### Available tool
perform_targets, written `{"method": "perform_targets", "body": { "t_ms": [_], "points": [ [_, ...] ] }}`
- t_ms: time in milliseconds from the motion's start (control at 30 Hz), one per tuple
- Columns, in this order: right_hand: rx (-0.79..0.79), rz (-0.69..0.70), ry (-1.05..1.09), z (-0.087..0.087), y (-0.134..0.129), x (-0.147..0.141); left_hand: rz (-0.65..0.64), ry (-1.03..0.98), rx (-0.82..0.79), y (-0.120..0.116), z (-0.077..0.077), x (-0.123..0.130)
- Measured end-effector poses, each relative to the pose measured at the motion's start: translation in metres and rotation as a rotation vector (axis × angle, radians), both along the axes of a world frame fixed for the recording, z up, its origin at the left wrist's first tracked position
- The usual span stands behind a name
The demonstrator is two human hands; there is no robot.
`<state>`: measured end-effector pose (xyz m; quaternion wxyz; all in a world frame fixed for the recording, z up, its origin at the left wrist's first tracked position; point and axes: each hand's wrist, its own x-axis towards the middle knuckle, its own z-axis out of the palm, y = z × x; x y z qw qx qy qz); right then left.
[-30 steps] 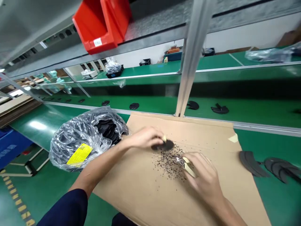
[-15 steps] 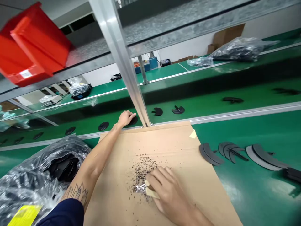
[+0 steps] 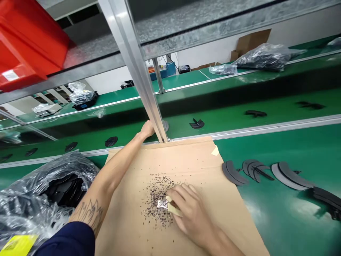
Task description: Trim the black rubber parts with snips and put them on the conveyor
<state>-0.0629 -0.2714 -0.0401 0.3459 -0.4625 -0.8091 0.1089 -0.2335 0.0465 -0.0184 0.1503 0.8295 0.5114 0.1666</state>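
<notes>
My right hand point(image 3: 188, 213), closed, grips a small pair of nippers with cream handles point(image 3: 174, 209) and a shiny metal head point(image 3: 161, 204). It is just over the brown cardboard sheet point(image 3: 213, 227), beside a scatter of tiny black bits point(image 3: 157, 188). My left hand point(image 3: 147, 128) reaches to the green belt at the back, behind the metal post. The post hides its fingers. Just past the post, the edge of a rounded grey part point(image 3: 166, 125) shows; I cannot tell whether the hand touches it. Curved black parts point(image 3: 197, 123) point(image 3: 111, 141) lie along the belt.
Several curved grey-black parts point(image 3: 234, 173) lie on the green table at the right. At the left, a clear plastic bag point(image 3: 29, 192) holds dark parts. The metal post point(image 3: 144, 78) stands in front, under a shelf point(image 3: 199, 39) with a red bin point(image 3: 34, 39).
My left hand has moved slightly right, so the post covers its fingers, and the dark part beside them is out of sight. The view has shifted a little. My right hand keeps the nippers.
</notes>
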Motion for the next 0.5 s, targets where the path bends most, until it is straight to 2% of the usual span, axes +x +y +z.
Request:
{"method": "perform_targets", "body": {
  "t_ms": [133,200,267,300,333,400,500],
  "points": [
    [-0.030,0.041,0.185,0.004,0.006,0.001,0.067,0.217,0.048,-0.046,0.047,-0.062],
    [-0.055,0.031,0.277,0.006,0.011,0.001,0.062,0.294,0.067,-0.080,0.068,-0.084],
    [-0.045,-0.012,0.336,0.007,0.017,-0.001,0.006,0.349,0.079,-0.122,0.083,-0.095],
    [-0.051,-0.028,0.345,0.007,0.020,-0.002,-0.043,0.366,0.078,-0.145,0.087,-0.096],
    [-0.052,-0.043,0.353,0.008,0.023,-0.003,-0.151,0.378,0.085,-0.168,0.088,-0.094],
    [-0.121,-0.042,0.364,0.008,0.027,-0.006,-0.337,0.382,0.085,-0.214,0.084,-0.086],
    [-0.323,0.105,0.353,0.009,0.027,-0.009,-0.521,0.372,0.143,-0.267,0.070,-0.074]
  ]
}}
